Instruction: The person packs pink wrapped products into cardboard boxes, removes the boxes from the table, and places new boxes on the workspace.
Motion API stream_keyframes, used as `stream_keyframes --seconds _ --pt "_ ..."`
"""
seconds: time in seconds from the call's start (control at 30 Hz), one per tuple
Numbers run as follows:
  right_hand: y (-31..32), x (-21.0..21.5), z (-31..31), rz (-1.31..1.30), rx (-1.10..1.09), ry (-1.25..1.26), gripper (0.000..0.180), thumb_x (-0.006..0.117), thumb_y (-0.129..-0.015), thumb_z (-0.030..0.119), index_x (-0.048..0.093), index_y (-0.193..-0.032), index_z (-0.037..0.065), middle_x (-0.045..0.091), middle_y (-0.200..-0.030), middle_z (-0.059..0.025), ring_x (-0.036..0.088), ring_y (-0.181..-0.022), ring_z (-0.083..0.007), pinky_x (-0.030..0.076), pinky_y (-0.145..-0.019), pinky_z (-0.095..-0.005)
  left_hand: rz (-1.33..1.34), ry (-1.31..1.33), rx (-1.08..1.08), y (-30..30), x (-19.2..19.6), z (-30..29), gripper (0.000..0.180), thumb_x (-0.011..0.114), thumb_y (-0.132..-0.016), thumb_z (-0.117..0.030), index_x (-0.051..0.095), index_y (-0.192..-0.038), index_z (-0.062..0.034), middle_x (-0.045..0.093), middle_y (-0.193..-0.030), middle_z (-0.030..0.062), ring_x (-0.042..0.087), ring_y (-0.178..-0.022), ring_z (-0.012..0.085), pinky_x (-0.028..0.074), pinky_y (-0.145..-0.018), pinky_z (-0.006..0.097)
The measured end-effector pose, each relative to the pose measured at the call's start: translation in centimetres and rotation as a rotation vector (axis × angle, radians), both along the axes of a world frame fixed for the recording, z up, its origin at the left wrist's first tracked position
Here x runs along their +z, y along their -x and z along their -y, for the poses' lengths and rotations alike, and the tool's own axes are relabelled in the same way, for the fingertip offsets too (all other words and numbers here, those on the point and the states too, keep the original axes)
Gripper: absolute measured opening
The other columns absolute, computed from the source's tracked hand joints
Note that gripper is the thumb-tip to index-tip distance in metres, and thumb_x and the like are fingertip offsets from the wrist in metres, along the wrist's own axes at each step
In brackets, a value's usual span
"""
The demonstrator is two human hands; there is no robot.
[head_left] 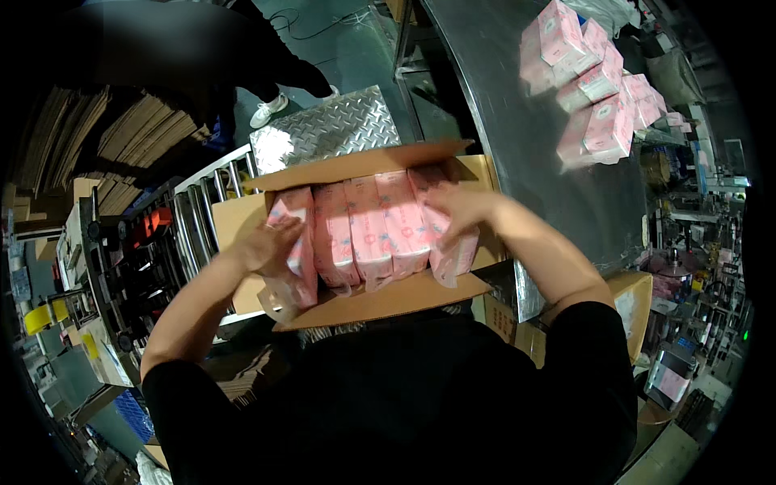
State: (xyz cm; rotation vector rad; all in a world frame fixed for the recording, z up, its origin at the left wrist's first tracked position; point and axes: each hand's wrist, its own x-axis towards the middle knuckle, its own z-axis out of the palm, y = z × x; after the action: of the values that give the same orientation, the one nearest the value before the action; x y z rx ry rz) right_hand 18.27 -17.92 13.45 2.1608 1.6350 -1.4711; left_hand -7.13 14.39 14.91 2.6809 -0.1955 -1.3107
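Note:
An open cardboard box (378, 309) stands in front of me with its flaps folded outward. Inside it a row of several pink soft tissue packs (372, 234) stands side by side, with clear wrapper ends showing at the near side. My left hand (273, 245) grips the leftmost tissue pack (301, 271), which leans outward at the top of the row. At the other end, my right hand (462, 212) has its fingers over the rightmost tissue pack (457, 255), also tilted. Both hands are somewhat blurred, and the lower parts of the packs are hidden in the box.
More pink tissue packs (598, 121) are piled on the metal table (525, 186) at the right. A roller conveyor (198, 218) runs to the left of the box. Beyond lie a diamond-plate metal sheet (331, 121), stacked flat cardboard (133, 137) and a person's white shoe (268, 111).

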Motion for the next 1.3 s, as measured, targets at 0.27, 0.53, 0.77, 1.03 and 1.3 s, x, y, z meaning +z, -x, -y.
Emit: stream_keyframes --seconds 0.27,0.53,0.77,1.03,1.3 --pt "9.2 -11.6 4.2 0.139 -0.027 -0.088 0.101 0.077 -0.074 0.039 0.017 -0.154 0.025 0.005 -0.159 -0.0205 0.003 -0.146 -0.0435 0.010 -0.116 -0.0561 0.202 0.066 0.046 5.3 -16.8 7.3 0.090 0.062 -0.085 -0.034 0.007 -0.155 -0.0260 -0.009 -0.158 0.0231 -0.012 -0.144 0.0467 0.009 -0.105 0.075" --pt "6.1 1.4 18.8 0.644 -1.332 -1.040 0.044 0.063 -0.085 0.018 0.056 -0.126 0.006 0.059 -0.121 -0.0164 0.056 -0.113 -0.0325 0.045 -0.097 -0.0427 0.018 0.524 0.313 1.0 -15.2 3.2 0.061 0.063 -0.091 -0.035 0.045 -0.133 0.0063 0.058 -0.124 0.0245 0.052 -0.123 0.0353 0.044 -0.100 0.042" --pt "25.6 -6.6 57.2 1.152 -2.511 0.575 0.085 0.068 -0.073 0.065 0.045 -0.141 0.021 0.042 -0.142 -0.0211 0.041 -0.128 -0.0446 0.036 -0.104 -0.0513 -0.008 0.644 0.741 0.0 -16.7 4.4 0.063 0.059 -0.095 -0.036 0.039 -0.141 0.0025 0.055 -0.129 0.0208 0.052 -0.119 0.0257 0.042 -0.100 0.037" --pt "23.5 -9.8 52.4 0.480 -2.547 -0.245 0.077 0.073 -0.076 0.055 0.051 -0.135 0.010 0.058 -0.125 -0.0211 0.054 -0.117 -0.0324 0.044 -0.097 -0.0436 -0.178 0.421 0.596 3.3 -19.3 4.1 0.060 0.058 -0.095 -0.034 0.042 -0.137 0.0057 0.063 -0.120 0.0189 0.060 -0.110 0.0247 0.048 -0.092 0.034" --pt "24.4 -8.4 49.2 0.802 -1.883 -0.312 0.026 0.065 -0.086 0.023 0.063 -0.108 0.009 0.066 -0.100 -0.0130 0.063 -0.096 -0.0260 0.050 -0.080 -0.0359 0.009 0.388 0.300 -0.9 -16.7 7.7 0.062 0.061 -0.093 -0.040 0.045 -0.135 0.0018 0.064 -0.115 0.0214 0.064 -0.105 0.0290 0.051 -0.088 0.037"
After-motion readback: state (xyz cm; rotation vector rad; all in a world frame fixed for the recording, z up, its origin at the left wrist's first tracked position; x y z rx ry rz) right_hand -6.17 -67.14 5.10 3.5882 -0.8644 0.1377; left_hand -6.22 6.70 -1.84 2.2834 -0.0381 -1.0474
